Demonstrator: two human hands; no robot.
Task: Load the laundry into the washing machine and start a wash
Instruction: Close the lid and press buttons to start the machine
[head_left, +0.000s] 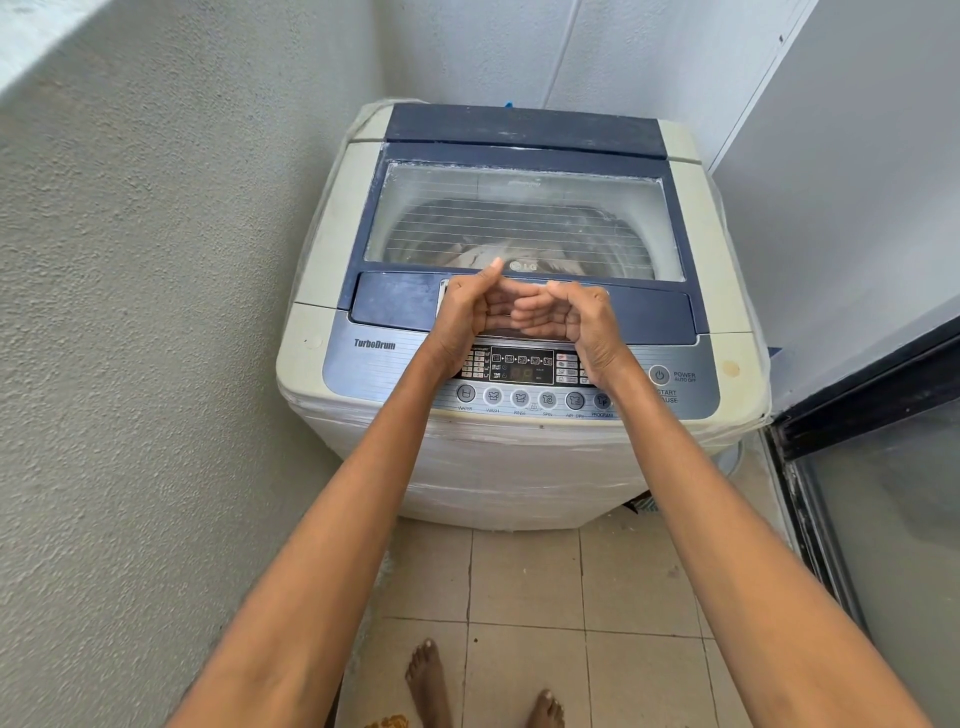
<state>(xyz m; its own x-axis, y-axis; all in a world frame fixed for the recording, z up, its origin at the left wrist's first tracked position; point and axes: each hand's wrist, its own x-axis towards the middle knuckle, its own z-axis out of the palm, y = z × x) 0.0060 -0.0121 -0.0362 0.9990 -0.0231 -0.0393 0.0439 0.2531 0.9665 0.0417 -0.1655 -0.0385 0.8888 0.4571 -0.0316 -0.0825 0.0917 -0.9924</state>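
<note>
A top-loading washing machine, white with a blue top, stands in the corner. Its see-through lid lies closed, and pale shapes show dimly in the drum beneath it. I cannot tell whether they are laundry. My left hand and my right hand are raised side by side over the lid's front edge, just beyond the control panel. Both have curled fingers whose tips touch each other, and the left thumb sticks up. Neither hand visibly holds anything. The power button is to the right of my right wrist.
A rough plaster wall runs close along the left. A dark-framed glass door stands on the right, near the machine. The floor is beige tile, with my bare feet at the bottom. Clear plastic wrap covers the machine's body.
</note>
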